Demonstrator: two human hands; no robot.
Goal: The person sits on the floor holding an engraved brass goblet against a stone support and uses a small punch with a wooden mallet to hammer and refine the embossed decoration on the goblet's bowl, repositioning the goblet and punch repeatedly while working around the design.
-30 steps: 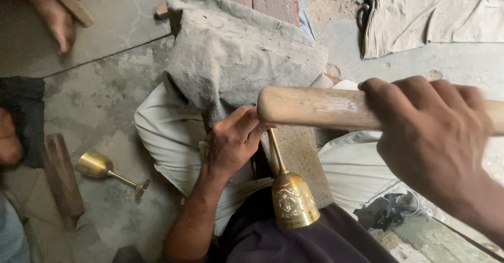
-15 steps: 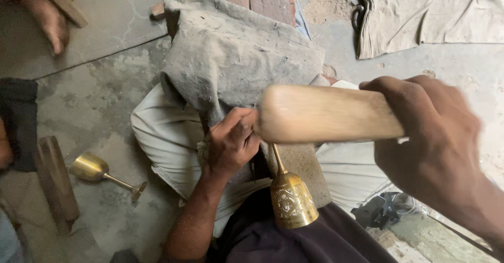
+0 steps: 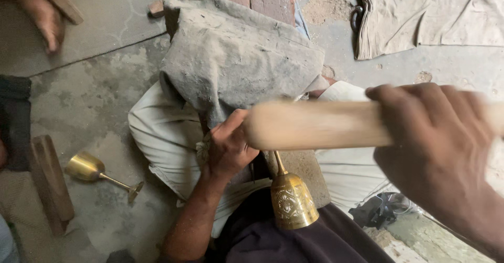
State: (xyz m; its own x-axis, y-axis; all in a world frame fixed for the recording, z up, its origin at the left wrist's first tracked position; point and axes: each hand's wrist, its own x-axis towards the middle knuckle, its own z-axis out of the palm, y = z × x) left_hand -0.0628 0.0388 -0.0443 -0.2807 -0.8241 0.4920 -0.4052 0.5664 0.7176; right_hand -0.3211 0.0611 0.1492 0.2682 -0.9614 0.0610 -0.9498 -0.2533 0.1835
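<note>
1. Right hand [image 3: 441, 152] clenched around a pale wooden mallet [image 3: 320, 125]; mallet lies about level across the view, blurred, its rounded end just beside the left hand's knuckles.
2. Left hand [image 3: 228, 147] closed at the upper stem of an engraved brass goblet [image 3: 291, 202]; what exactly the fingers pinch is hidden, cannot tell if a small tool is in there too.
3. Engraved brass goblet sits in the person's lap, stem running up under the mallet, cup with cut pattern toward the dark garment [image 3: 294, 242] at bottom of view.
4. Grey dusty cloth [image 3: 236, 58] draped over a block just above the left hand; cream fabric [image 3: 163, 131] spread under it on the floor [image 3: 94, 89].
5. Plain brass goblet [image 3: 97, 171] lying on its side on the floor at left, well apart from the hands; wooden piece [image 3: 50, 181] just beside it.
6. Another person's hand [image 3: 42, 5] at top left, holding a wooden stick [image 3: 60, 0].
</note>
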